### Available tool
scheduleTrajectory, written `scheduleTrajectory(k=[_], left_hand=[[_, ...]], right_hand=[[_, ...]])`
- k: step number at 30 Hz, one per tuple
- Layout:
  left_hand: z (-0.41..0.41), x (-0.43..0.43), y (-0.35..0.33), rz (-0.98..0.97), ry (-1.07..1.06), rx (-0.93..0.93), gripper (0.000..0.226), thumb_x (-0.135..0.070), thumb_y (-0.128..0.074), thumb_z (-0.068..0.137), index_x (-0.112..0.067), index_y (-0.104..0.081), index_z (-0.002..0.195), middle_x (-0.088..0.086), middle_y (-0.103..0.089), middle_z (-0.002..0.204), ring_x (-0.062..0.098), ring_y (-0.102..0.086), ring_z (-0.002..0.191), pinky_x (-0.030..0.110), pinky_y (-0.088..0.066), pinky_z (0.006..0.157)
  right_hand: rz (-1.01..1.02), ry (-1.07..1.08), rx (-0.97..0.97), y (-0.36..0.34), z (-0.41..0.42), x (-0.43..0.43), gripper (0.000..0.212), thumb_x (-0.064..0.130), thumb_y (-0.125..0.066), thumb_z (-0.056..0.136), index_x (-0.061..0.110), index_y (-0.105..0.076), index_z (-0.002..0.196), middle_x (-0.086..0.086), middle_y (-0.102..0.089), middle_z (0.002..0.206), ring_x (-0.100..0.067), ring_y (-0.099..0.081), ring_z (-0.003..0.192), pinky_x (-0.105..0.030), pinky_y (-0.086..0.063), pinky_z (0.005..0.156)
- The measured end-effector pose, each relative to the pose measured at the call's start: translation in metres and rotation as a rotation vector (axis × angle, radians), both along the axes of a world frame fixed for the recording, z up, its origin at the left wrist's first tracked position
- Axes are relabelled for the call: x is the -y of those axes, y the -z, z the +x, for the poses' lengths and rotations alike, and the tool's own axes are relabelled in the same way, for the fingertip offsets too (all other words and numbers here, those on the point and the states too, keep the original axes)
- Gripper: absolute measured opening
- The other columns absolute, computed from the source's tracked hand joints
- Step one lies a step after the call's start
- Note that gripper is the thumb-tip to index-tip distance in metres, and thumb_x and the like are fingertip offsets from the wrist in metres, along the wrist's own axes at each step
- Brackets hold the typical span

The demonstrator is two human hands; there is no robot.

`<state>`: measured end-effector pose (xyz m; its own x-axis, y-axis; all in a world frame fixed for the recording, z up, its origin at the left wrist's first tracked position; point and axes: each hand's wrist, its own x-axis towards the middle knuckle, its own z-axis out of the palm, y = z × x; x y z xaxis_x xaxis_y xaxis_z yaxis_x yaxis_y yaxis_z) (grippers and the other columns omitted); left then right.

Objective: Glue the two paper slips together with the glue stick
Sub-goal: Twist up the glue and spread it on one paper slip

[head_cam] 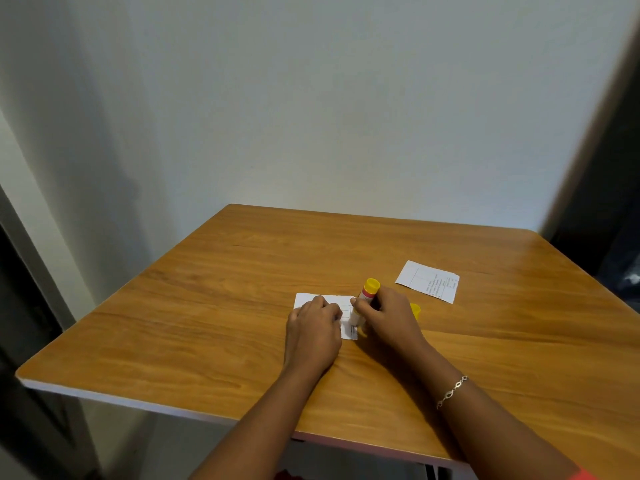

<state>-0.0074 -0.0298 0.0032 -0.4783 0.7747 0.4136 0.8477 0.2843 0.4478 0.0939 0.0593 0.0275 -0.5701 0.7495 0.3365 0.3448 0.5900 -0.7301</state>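
My right hand grips the glue stick, tip on the slip my left hand pins flat; second slip lies upper-right, nearer my right.

glue stick: yellow, white | far slip: white | table: brown woodgrain

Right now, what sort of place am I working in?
Likely a corner of a home or office room: a wooden table by a bare white wall, with a glue stick and a printed paper slip.
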Motion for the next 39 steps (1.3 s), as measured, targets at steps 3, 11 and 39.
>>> scheduleTrajectory(k=[3, 11, 39], left_hand=[[0.0, 0.0, 0.0, -0.004, -0.002, -0.006, 0.02, -0.019, -0.045, 0.09, -0.019, -0.061, 0.102, 0.0, -0.059, 0.105, 0.017, -0.053, 0.101, 0.033, -0.035, 0.091], [-0.001, -0.002, 0.002, -0.007, -0.007, -0.008, 0.02, -0.019, -0.045, 0.09, -0.019, -0.062, 0.1, -0.001, -0.06, 0.103, 0.017, -0.054, 0.098, 0.032, -0.036, 0.089], [-0.021, 0.001, 0.0, 0.07, 0.029, -0.265, 0.009, -0.024, -0.056, 0.081, -0.02, -0.063, 0.084, -0.003, -0.066, 0.088, 0.019, -0.06, 0.087, 0.028, -0.031, 0.081]], right_hand=[[0.012, -0.001, -0.015, 0.002, 0.003, 0.002, 0.022, 0.022, -0.061, 0.082, 0.0, -0.062, 0.078, -0.015, -0.067, 0.073, -0.022, -0.055, 0.065, -0.038, -0.043, 0.061], [-0.012, -0.009, -0.058, 0.01, 0.008, 0.005, 0.023, 0.024, -0.063, 0.08, 0.002, -0.062, 0.072, -0.016, -0.066, 0.068, -0.029, -0.061, 0.063, -0.041, -0.046, 0.057], [-0.368, 0.033, -0.404, 0.016, 0.012, -0.003, 0.026, 0.018, -0.061, 0.084, -0.006, -0.06, 0.075, -0.011, -0.061, 0.058, -0.019, -0.058, 0.054, -0.031, -0.047, 0.054]])
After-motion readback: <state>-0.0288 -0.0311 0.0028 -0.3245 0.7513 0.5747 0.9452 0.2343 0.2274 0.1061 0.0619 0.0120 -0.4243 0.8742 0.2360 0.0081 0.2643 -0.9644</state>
